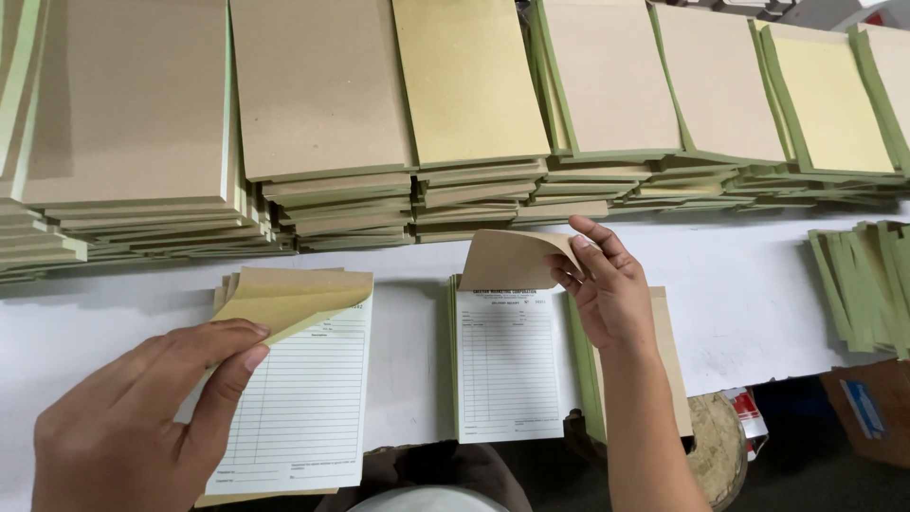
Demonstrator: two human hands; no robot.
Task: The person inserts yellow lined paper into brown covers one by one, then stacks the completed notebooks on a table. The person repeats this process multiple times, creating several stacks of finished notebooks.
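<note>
The left hand [133, 417] and the right hand [607, 289] are each pinching shut on a brown cover [294, 299], peeling it back (exposing the ruled form [303, 403] just below each grip).

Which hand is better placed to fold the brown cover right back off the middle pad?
Right. The right hand already pinches the lifted brown cover of the middle pad. The left hand is busy holding up the cover of the left pad.

Stacked rows of brown-covered pads [322, 95] along the white table [758, 284], loose green strips [867, 280] at right
</note>
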